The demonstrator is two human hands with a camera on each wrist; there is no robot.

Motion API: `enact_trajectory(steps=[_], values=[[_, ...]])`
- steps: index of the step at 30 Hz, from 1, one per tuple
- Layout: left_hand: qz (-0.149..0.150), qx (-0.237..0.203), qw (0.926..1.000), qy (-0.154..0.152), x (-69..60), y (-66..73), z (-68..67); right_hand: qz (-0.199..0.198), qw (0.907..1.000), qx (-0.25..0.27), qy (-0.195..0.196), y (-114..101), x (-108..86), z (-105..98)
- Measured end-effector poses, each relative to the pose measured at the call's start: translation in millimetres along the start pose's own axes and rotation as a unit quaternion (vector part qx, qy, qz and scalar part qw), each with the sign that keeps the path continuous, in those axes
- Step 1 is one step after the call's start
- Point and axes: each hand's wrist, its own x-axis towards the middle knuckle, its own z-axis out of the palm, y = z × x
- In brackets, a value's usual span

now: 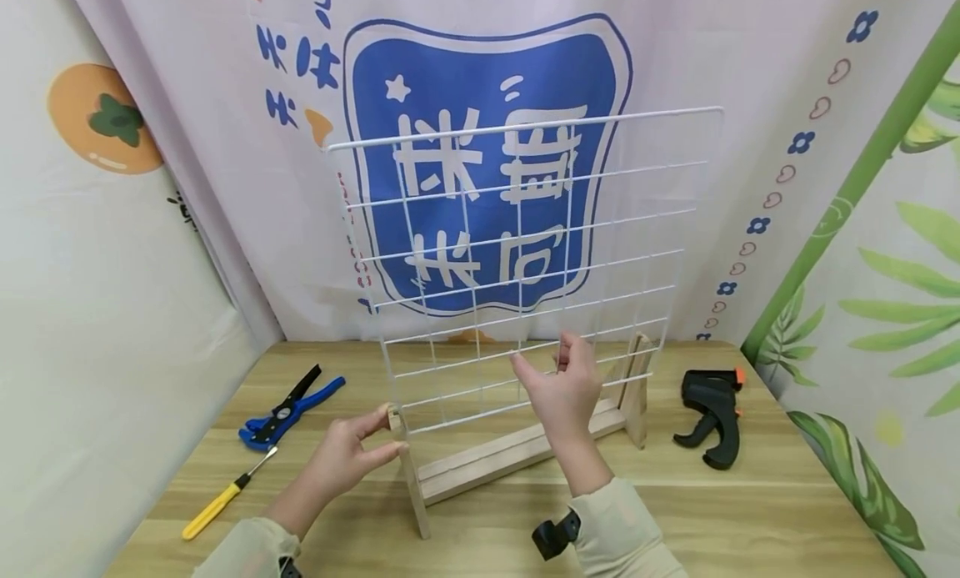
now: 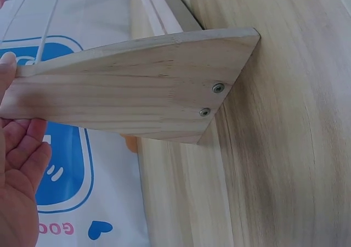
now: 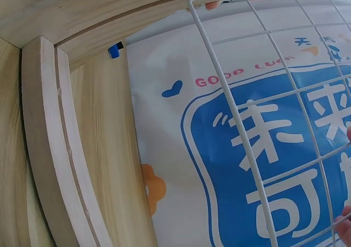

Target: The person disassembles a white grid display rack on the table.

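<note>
A white wire grid panel [image 1: 491, 290] stands above a wooden stand, leaning, its lower edge between the two side boards. My right hand [image 1: 562, 390] grips the grid's lower part, thumb and fingers at its wires; only its fingertips [image 3: 344, 225] show in the right wrist view. My left hand [image 1: 348, 457] holds the upper end of the left side board [image 2: 120, 88], thumb on one edge and fingers on the other. Two screws [image 2: 218, 88] sit near that board's foot. A grooved crossbar [image 1: 517, 461] joins it to the right side board [image 1: 637, 394].
Blue-handled cutters [image 1: 288, 411] and a yellow screwdriver [image 1: 225, 499] lie on the wooden table [image 1: 465, 545] at the left. A black clamp [image 1: 712, 415] lies at the right. Behind the table hangs a printed curtain [image 1: 300, 253].
</note>
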Motion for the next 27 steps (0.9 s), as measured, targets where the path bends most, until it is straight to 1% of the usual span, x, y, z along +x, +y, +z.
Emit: enact_trajectory(steps=[3, 6, 10, 13, 17, 20, 22, 24, 27], values=[[0.001, 0.001, 1.0000, 0.002, 0.4, -0.2, 1.4, 0.006, 0.9999, 0.002, 0.010, 4, 0.0, -4], [-0.005, -0.001, 1.0000, 0.003, 0.2, -0.4, 1.9, 0.007, 0.9999, -0.004, 0.015, 9, 0.7, -7], [-0.013, -0.005, 0.9999, 0.007, 0.3, 0.0, 1.6, 0.005, 0.9999, -0.010, 0.009, 16, 0.5, -11], [-0.015, -0.005, 0.9999, 0.008, 1.5, 0.2, 1.0, 0.018, 0.9998, -0.008, 0.007, 21, -1.6, -14], [-0.007, 0.008, 0.9999, 0.008, 3.7, 0.2, -0.3, 0.048, 0.9987, -0.013, 0.014, 25, -4.3, -19], [0.001, 0.019, 0.9997, 0.014, 4.2, 0.8, -0.8, 0.060, 0.9979, -0.018, 0.017, 29, -6.1, -23], [0.001, 0.023, 0.9996, 0.018, 3.8, 1.3, -1.0, 0.067, 0.9975, -0.021, 0.014, 32, -7.6, -27], [0.000, 0.025, 0.9994, 0.024, 3.3, 1.4, -1.0, 0.067, 0.9974, -0.025, 0.009, 36, -9.3, -31], [0.008, 0.031, 0.9987, 0.039, 1.0, -0.2, -3.0, 0.056, 0.9979, -0.032, 0.006, 41, -11.4, -37]])
